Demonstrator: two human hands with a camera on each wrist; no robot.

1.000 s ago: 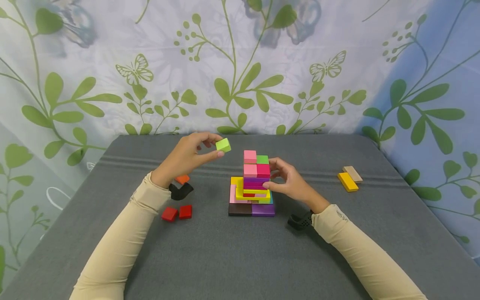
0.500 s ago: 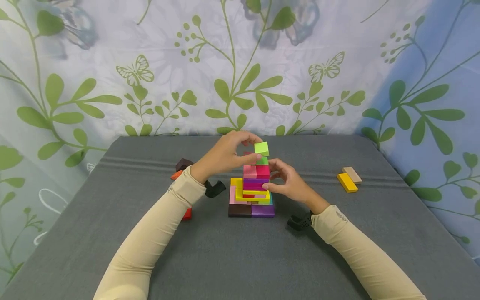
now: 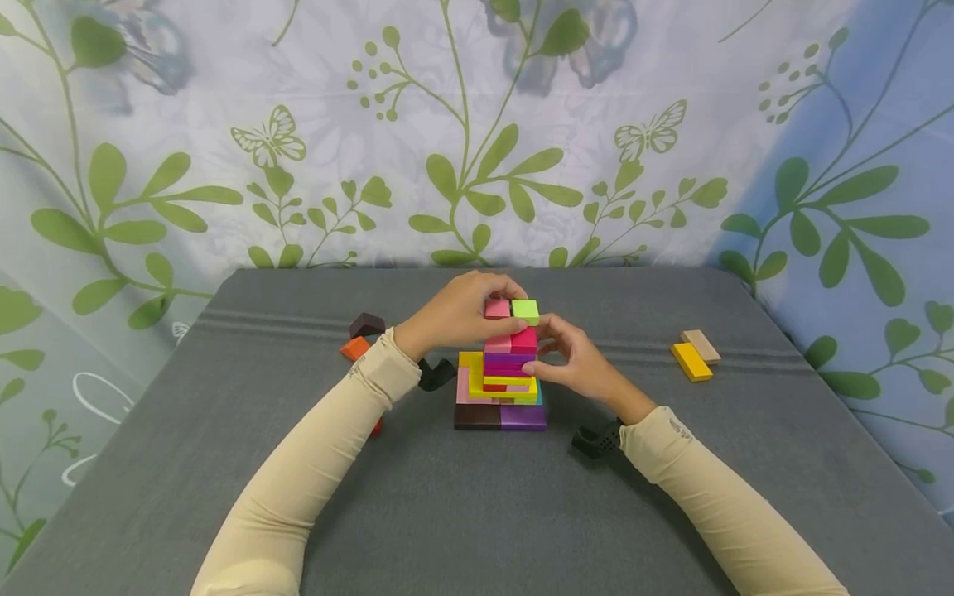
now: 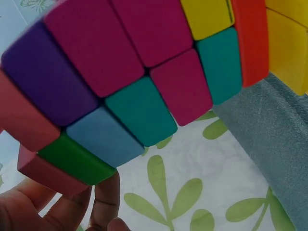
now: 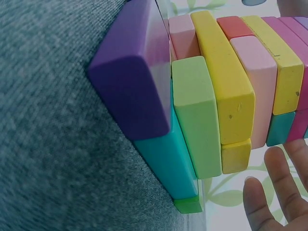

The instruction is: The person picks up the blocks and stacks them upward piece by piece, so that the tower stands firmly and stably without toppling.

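A tower of coloured wooden blocks (image 3: 510,364) stands mid-table on a wider base with a dark brown and a purple block in front. At its top, my left hand (image 3: 455,310) pinches a lime green block (image 3: 525,313) beside a pink block (image 3: 497,310). In the left wrist view, my left fingers (image 4: 106,199) show beyond the tower's top end, by a green block (image 4: 77,158); the lime block is hidden there. My right hand (image 3: 570,356) holds the tower's right side, thumb at the front edge. In the right wrist view, its fingers (image 5: 281,185) reach the far side.
A yellow block (image 3: 691,362) and a beige block (image 3: 701,347) lie at the right. On the left are a dark brown block (image 3: 368,324), an orange block (image 3: 354,348) and a red block (image 3: 377,427), mostly behind the left sleeve. A patterned curtain (image 3: 477,124) hangs behind the table.
My left hand has carried the lime block rightward over the tower and lowered it onto the top, above the green block. My right hand has stayed at the tower's side.
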